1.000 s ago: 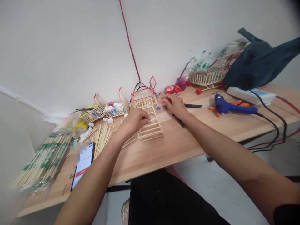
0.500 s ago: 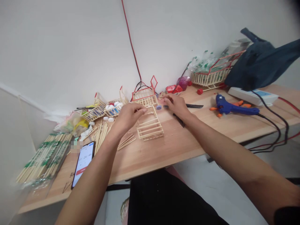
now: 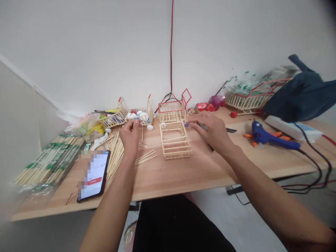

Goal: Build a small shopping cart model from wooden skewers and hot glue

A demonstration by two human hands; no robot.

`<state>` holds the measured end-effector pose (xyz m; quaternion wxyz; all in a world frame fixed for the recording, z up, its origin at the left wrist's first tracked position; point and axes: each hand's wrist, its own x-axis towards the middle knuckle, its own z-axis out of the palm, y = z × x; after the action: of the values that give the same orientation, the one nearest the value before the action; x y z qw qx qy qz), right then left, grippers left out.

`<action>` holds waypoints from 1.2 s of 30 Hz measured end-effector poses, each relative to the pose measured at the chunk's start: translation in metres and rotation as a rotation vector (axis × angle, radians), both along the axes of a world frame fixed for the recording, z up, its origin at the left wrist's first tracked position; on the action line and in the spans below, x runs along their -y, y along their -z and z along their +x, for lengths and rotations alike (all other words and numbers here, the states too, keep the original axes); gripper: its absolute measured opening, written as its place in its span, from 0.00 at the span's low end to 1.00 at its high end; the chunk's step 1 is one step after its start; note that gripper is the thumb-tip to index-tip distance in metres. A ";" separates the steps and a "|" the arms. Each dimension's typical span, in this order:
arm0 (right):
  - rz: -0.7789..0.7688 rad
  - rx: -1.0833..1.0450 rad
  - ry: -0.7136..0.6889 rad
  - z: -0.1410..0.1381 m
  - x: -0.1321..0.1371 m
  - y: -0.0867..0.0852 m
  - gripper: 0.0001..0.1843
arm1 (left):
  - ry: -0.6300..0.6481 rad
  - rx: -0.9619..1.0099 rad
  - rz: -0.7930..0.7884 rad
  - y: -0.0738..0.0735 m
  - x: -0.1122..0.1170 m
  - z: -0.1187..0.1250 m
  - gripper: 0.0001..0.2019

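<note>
My left hand is raised above the bench with thumb and fingertips pinched; anything between them is too small to make out. White bottle caps lie near it. My right hand reaches in from the right, thumb and forefinger a little apart, their tips beside a small blue-purple cap. Between the hands rests an open frame of thin wooden sticks, with a white cap at its far left corner. Behind the frame stands a small stick basket with red edging. Dark tools lie partly hidden under my right hand.
Loose sticks, a phone and wrapped stick bundles lie left. Two filled stick baskets stand behind. A blue glue gun with a trailing cable, red paint tray and bottle-filled basket are right.
The view has swung left. My left hand has drawn back leftwards from the stick frame, uncovering the white cap there. My right hand has lowered towards the blue-purple cap.
</note>
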<state>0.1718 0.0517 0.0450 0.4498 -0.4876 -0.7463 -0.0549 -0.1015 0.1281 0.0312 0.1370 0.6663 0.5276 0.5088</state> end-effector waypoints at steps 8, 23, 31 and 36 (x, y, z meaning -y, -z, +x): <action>-0.046 0.342 -0.154 -0.028 0.016 -0.016 0.09 | -0.099 0.097 0.013 0.012 0.006 -0.005 0.14; -0.128 0.580 -0.085 -0.048 0.003 -0.012 0.04 | 0.067 0.093 -0.095 0.018 0.008 -0.002 0.11; -0.170 0.601 -0.068 -0.051 0.002 -0.012 0.06 | 0.404 0.073 -0.350 0.032 0.001 0.000 0.10; -0.169 0.584 -0.052 -0.052 0.002 -0.012 0.06 | 0.560 0.088 -0.457 0.022 0.012 0.001 0.08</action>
<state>0.1202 0.0502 0.0570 0.1754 -0.4675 -0.8582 -0.1189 -0.1009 0.1158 0.0096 0.4387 0.7148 0.4184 0.3487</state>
